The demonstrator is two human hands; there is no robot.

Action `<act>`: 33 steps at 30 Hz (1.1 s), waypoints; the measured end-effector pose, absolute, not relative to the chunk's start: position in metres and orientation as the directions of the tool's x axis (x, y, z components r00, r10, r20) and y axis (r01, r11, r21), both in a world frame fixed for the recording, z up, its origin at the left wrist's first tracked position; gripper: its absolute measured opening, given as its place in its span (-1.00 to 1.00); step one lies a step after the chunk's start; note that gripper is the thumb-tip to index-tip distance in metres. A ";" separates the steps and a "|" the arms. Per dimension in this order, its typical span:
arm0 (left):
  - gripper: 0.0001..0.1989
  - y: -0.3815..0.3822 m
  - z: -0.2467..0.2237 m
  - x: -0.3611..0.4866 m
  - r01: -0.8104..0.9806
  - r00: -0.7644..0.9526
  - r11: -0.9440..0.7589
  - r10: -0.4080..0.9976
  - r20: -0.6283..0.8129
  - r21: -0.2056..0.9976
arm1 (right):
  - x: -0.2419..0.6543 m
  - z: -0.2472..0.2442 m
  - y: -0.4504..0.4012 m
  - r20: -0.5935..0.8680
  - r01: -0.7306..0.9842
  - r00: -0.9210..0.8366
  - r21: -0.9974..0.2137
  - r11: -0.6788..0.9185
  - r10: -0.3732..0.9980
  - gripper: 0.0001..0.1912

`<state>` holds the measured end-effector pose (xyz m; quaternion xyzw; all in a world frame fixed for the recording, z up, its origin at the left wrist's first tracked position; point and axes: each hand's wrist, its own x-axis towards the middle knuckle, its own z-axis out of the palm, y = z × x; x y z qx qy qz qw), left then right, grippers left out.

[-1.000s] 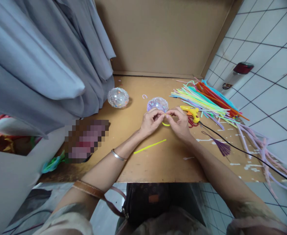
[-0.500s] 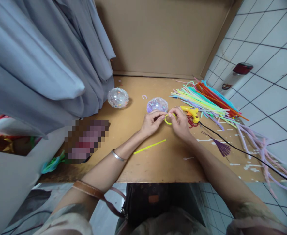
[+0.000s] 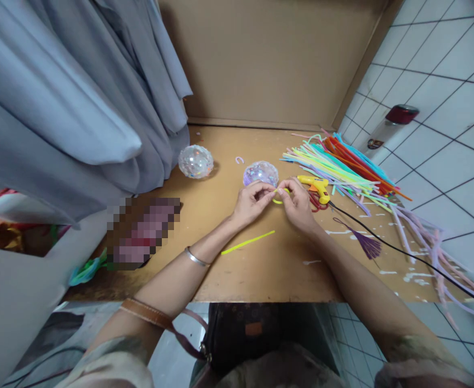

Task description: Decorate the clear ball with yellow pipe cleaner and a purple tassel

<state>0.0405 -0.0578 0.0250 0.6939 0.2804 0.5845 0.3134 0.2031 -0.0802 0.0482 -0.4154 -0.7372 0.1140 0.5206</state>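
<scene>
Between my fingertips is a yellow pipe cleaner (image 3: 278, 201) bent into a small ring. My left hand (image 3: 253, 203) pinches it from the left, and my right hand (image 3: 296, 203) grips it from the right; the fingers partly cover it. Just beyond my hands sits a clear, bumpy bowl-like piece (image 3: 260, 172) with a purple tint. A straight yellow pipe cleaner (image 3: 248, 242) lies on the table nearer to me, below my left hand. A yellow glue gun (image 3: 316, 187) rests right beside my right hand.
A second clear bumpy piece (image 3: 195, 161) stands farther left, with a small pale curl (image 3: 239, 160) between the two. Many coloured pipe cleaners (image 3: 342, 161) are heaped at right. A black cord (image 3: 386, 243) and a purple tassel (image 3: 365, 243) lie near my right forearm. A blurred item (image 3: 146, 231) is at left.
The yellow ring looks flatter and more covered by my fingers than before. Both hands stay in nearly the same place; nothing else has visibly moved.
</scene>
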 end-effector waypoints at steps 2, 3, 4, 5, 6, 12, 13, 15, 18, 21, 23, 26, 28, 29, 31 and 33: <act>-0.67 -0.060 0.027 0.040 0.021 0.168 -0.636 0.763 0.625 0.771 | 0.203 0.047 -0.080 0.679 0.512 -0.118 -0.583 0.630 0.724 -0.82; -0.68 -0.061 0.028 0.039 0.023 0.173 -0.633 0.765 0.620 0.774 | 0.203 0.047 -0.080 0.679 0.520 -0.119 -0.579 0.628 0.725 -0.83; -0.69 -0.062 0.030 0.039 0.027 0.177 -0.632 0.766 0.618 0.775 | 0.203 0.046 -0.079 0.676 0.525 -0.120 -0.578 0.624 0.727 -0.83; -0.70 -0.063 0.031 0.039 0.033 0.179 -0.632 0.766 0.618 0.774 | 0.203 0.046 -0.079 0.671 0.528 -0.121 -0.580 0.620 0.731 -0.83; -0.70 -0.064 0.031 0.038 0.040 0.176 -0.633 0.766 0.618 0.773 | 0.204 0.046 -0.079 0.667 0.526 -0.122 -0.585 0.618 0.735 -0.83; -0.64 -0.065 0.032 0.039 0.027 0.152 -0.594 0.797 0.584 0.804 | 0.204 0.046 -0.079 0.658 0.483 -0.121 -0.615 0.623 0.743 -0.82; -0.63 -0.064 0.032 0.040 0.014 0.155 -0.577 0.808 0.569 0.816 | 0.204 0.046 -0.078 0.654 0.474 -0.120 -0.623 0.622 0.747 -0.82; -0.60 -0.063 0.032 0.040 -0.018 0.169 -0.535 0.831 0.529 0.845 | 0.205 0.046 -0.078 0.646 0.456 -0.117 -0.639 0.619 0.754 -0.82; -0.60 -0.062 0.032 0.040 -0.051 0.178 -0.490 0.853 0.491 0.870 | 0.204 0.046 -0.078 0.633 0.452 -0.113 -0.654 0.607 0.766 -0.80; -0.63 -0.061 0.030 0.041 -0.041 0.149 -0.493 0.857 0.493 0.869 | 0.204 0.047 -0.078 0.621 0.468 -0.110 -0.656 0.592 0.776 -0.77; -0.64 -0.060 0.029 0.042 -0.017 0.133 -0.508 0.853 0.505 0.861 | 0.204 0.047 -0.078 0.616 0.477 -0.109 -0.656 0.585 0.780 -0.76; -0.64 -0.059 0.027 0.040 0.056 0.134 -0.591 0.803 0.581 0.805 | 0.205 0.047 -0.079 0.619 0.489 -0.118 -0.644 0.588 0.776 -0.77; -0.64 -0.058 0.027 0.038 0.128 0.162 -0.683 0.730 0.664 0.719 | 0.206 0.048 -0.079 0.621 0.511 -0.138 -0.623 0.593 0.771 -0.78; -0.65 -0.058 0.028 0.037 0.161 0.183 -0.727 0.687 0.704 0.668 | 0.206 0.048 -0.080 0.621 0.526 -0.152 -0.608 0.594 0.769 -0.79; -0.67 -0.059 0.028 0.035 0.204 0.222 -0.788 0.615 0.757 0.580 | 0.207 0.049 -0.081 0.619 0.553 -0.176 -0.581 0.597 0.766 -0.80; -0.66 -0.060 0.029 0.035 0.216 0.228 -0.814 0.579 0.783 0.539 | 0.207 0.050 -0.081 0.625 0.560 -0.184 -0.568 0.604 0.758 -0.81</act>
